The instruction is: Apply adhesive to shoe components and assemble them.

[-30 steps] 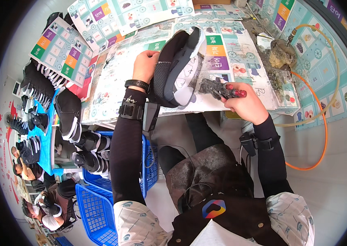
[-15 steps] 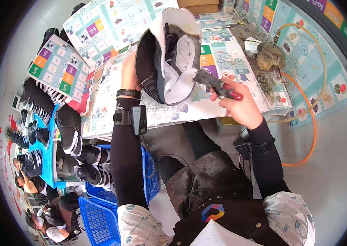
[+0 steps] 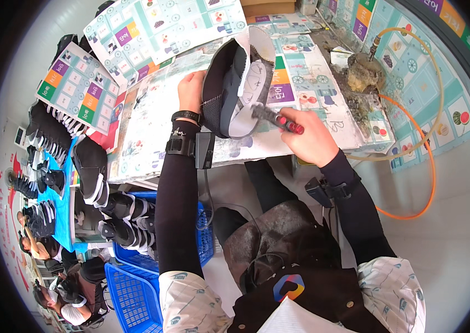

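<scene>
A black-and-white shoe upper (image 3: 229, 91) is tilted over the table, its pale underside facing right and its narrow end toward me. My left hand (image 3: 191, 91) grips it from the left side; the fingertips are hidden behind it. In my right hand (image 3: 313, 136) is a brush (image 3: 274, 118) with a dark, crusted head and red on its handle. The brush head is at the white patch near the shoe's lower end, and looks to be touching it. My fingers are closed around the handle.
A crusted glue pot (image 3: 365, 75) stands at the table's right, near a beige hose (image 3: 437, 83) and an orange hose (image 3: 428, 188). Patterned sheets (image 3: 162, 28) cover the table. Blue baskets (image 3: 135, 299) and shoe uppers (image 3: 126, 233) are at left, where other people (image 3: 71, 294) sit.
The shoe upper has turned and moved slightly right, showing more of its underside. My left hand has shifted right with it. The brush has moved left and a little down.
</scene>
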Demonstrator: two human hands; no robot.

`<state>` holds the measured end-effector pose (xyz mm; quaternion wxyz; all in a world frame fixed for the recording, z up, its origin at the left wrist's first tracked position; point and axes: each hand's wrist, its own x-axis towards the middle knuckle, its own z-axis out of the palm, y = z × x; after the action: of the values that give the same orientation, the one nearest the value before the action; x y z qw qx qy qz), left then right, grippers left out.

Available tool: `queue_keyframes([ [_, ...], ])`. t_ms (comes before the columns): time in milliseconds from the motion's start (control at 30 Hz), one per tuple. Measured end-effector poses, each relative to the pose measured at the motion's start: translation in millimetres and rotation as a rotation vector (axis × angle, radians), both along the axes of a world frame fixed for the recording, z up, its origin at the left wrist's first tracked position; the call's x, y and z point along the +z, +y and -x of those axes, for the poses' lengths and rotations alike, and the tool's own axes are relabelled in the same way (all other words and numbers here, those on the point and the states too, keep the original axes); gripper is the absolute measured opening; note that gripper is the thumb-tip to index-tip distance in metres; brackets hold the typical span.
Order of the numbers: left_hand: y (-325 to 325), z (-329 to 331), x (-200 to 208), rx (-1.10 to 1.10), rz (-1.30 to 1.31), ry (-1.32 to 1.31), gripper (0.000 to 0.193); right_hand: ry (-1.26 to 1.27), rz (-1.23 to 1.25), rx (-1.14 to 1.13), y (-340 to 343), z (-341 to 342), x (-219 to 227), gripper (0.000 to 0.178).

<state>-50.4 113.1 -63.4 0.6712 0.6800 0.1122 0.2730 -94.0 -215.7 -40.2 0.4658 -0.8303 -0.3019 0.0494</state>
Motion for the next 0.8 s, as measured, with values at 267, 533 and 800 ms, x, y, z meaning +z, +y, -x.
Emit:
queue_keyframes([
  [267,-9.0,9.7,8.1,0.009,0.000,0.013,0.025,-0.008,-0.036,0.104,-2.7,-1.5,-2.9,0.022],
  [533,-15.5,21.6,9.2,-0.015,0.084,-0.010,0.024,0.290,0.005,-0.008,-10.4,3.3,-0.6,0.029],
  [800,-6.9,7.6,-5.4,0.048,0.047,-0.022,0.023,0.037,-0.013,-0.188,-8.2,1.5,-11.2,0.028],
])
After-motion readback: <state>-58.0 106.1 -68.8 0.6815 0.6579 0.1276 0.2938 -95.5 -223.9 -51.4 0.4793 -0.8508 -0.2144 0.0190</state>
